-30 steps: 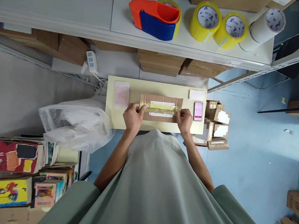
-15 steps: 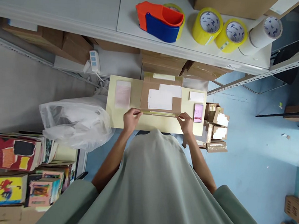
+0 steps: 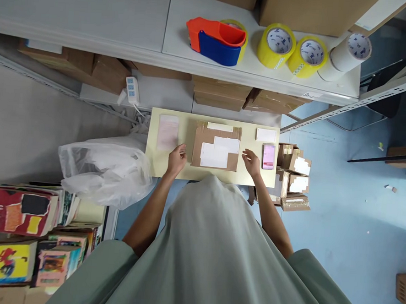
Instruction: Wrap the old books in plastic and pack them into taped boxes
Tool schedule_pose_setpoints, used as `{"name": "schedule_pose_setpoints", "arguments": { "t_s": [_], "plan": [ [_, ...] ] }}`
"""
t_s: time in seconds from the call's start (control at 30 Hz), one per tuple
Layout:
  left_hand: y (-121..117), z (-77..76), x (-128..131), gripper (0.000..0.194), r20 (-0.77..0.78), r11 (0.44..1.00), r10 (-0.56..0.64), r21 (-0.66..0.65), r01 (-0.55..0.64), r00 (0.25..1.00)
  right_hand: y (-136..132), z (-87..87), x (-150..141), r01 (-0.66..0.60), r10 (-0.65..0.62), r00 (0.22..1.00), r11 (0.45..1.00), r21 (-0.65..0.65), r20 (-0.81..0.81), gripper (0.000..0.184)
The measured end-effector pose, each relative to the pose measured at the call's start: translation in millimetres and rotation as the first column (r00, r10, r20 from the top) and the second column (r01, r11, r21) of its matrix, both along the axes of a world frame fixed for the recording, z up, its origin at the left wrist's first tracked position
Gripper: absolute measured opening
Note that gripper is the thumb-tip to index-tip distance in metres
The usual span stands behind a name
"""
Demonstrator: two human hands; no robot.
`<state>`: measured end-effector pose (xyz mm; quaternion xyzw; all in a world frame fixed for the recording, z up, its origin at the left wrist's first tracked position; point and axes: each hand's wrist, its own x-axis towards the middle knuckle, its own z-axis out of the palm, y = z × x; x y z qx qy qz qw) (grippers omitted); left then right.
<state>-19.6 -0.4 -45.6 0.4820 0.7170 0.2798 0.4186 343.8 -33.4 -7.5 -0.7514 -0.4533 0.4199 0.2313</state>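
Note:
A brown cardboard parcel (image 3: 207, 135) lies flat on the cream-coloured tabletop (image 3: 188, 173), with white paper labels (image 3: 216, 153) on its upper face. Just off its left edge is my left hand (image 3: 177, 159), fingers loosely bent and holding nothing. My right hand (image 3: 251, 162) hovers by the right edge, empty too, its fingers apart and pointing towards the parcel. Neither hand touches the cardboard. A phone with a lit pink screen (image 3: 268, 156) rests right of my right hand, below a white slip stack (image 3: 266, 134). A pale pinkish sheet (image 3: 168, 132) is at the left.
On the shelf above stand an orange-and-blue tape dispenser (image 3: 218, 45), yellow tape rolls (image 3: 276, 46) and white rolls (image 3: 350, 53). A translucent plastic bag (image 3: 105, 169) bulges at the left, above stacked books (image 3: 17, 211). Small boxes (image 3: 295, 180) are piled right of the table.
Both hands have let go of the parcel's near edge and moved apart from it. The parcel, raised on its near side before, now lies flat, nearer to me.

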Motion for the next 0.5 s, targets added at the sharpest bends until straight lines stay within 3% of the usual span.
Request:
{"name": "schedule_pose_setpoints", "arguments": {
  "t_s": [0.13, 0.23, 0.37, 0.5],
  "plan": [
    [30, 1.5, 12, 0.059, 0.077, 1.000, -0.014, 0.012, 0.013, 0.997, 24, -4.9, -5, 0.032, -0.028, 0.995, 0.998, 0.048, -0.092, 0.044],
    [40, 4.6, 21, 0.066, 0.100, 1.000, -0.008, -0.016, 0.009, 0.995, 27, -6.9, -8, 0.053, -0.045, 0.995, 0.995, 0.086, -0.088, 0.047],
    [35, 15.7, 30, 0.062, 0.140, 0.993, 0.102, 0.048, -0.110, 0.985, 20, 3.8, -8, 0.083, -0.070, 0.994, 0.982, 0.168, -0.085, 0.068],
    [21, 32.6, 31, 0.056, 0.225, 0.978, 0.122, 0.140, -0.156, 0.967, 9, 27.1, -6, 0.121, -0.098, 0.989, 0.963, 0.242, -0.106, 0.073]
  ]
}}
